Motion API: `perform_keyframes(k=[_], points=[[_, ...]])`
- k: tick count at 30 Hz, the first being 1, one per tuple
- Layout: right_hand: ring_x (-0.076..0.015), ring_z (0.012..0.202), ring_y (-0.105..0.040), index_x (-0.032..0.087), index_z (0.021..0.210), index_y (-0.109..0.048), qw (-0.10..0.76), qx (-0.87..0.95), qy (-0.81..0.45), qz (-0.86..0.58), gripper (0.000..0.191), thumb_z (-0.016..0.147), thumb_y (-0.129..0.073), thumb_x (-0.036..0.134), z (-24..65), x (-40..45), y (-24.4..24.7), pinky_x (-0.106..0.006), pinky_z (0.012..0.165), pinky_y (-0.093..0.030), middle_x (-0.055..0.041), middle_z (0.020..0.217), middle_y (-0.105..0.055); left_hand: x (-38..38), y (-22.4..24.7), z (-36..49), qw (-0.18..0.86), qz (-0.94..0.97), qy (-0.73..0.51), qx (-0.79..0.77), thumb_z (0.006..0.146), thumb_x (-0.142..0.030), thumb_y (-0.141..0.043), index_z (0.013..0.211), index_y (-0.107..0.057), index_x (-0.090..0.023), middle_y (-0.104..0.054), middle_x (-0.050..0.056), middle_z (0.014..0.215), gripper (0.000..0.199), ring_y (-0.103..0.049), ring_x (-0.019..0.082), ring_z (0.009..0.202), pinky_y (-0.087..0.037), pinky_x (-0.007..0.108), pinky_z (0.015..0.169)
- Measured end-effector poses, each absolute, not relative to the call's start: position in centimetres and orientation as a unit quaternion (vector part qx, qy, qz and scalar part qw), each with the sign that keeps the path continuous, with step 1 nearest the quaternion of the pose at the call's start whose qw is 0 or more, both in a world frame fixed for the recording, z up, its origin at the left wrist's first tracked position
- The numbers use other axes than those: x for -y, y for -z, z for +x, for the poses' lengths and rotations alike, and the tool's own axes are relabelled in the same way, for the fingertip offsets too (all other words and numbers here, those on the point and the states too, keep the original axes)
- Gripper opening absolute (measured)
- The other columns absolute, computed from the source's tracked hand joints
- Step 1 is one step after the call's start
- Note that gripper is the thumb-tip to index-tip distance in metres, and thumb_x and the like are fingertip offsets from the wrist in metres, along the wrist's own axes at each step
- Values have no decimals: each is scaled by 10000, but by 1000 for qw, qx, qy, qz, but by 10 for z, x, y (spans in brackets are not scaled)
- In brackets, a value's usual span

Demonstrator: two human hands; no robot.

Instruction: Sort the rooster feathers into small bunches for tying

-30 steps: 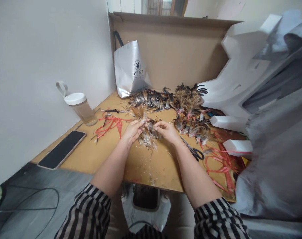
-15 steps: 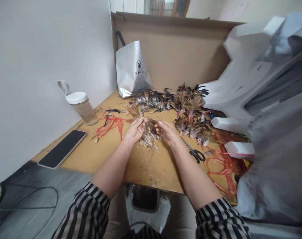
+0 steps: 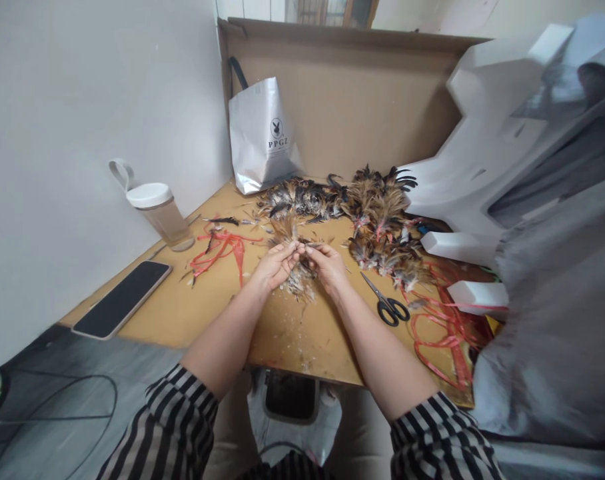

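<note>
While the left hand (image 3: 276, 267) pinches tan feathers (image 3: 285, 229) mid-worktop (image 3: 217, 313), the right hand (image 3: 330, 268) meets it fingertip to fingertip; whether that one grips a feather too, I can't tell. Loose feathers (image 3: 298, 287) lie beneath, presumably for quick picking, and scissors (image 3: 391, 309) sit to the right (handles toward the front edge, easy to grab).

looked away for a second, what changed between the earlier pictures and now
The right hand has moved leftward and the left hand slightly rightward, so their fingertips now come together by the brown-and-white feathers; half a second ago there was a gap. Anything newly pinched is too small to tell. The black-handled metal scissors, black-screened phone and silver printed bag stayed put.
</note>
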State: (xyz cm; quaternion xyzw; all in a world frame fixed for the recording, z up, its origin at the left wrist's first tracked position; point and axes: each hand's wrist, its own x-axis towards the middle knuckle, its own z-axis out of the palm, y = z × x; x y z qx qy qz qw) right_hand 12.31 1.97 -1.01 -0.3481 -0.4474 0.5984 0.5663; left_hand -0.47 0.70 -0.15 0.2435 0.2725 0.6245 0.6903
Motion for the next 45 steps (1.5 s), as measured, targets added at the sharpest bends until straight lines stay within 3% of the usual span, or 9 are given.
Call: perform_keyframes(k=[8,19,34,45], points=[[-62,423,-378,158,569,-531,556,506,-527,-395,271,603,-687,376,135,-17,-3,-208,451,-280,52,449,-484,-7,5,-6,674,301,-589,-329,765,-97,-569,778,-637,-66,-673,77,730,76,-639,97,630,-474,131,507],[-78,466,-393,159,594,-546,494,618,-442,-423,243,643,-634,381,145,-24,3,-216,469,-299,41,512,-497,-4,9,-2,640,404,-522,-392,669,-263,-691,737,-651,-68,-660,75,670,210,-588,71,529,-423,137,470],[-71,451,-375,169,577,-542,497,608,-467,-407,263,633,-628,411,144,-25,6,-208,454,-286,43,499,-483,-4,8,0,583,465,-513,-426,637,-327,-694,607,-622,-91,-571,28,480,248,-480,55,407,-372,172,439],[-62,454,-366,172,563,-532,523,587,-480,-389,248,620,-660,376,143,-24,6,-204,455,-279,54,494,-474,-4,10,-1,582,493,-491,-421,635,-360,-689,612,-622,-99,-566,20,478,270,-479,60,398,-365,178,429]])
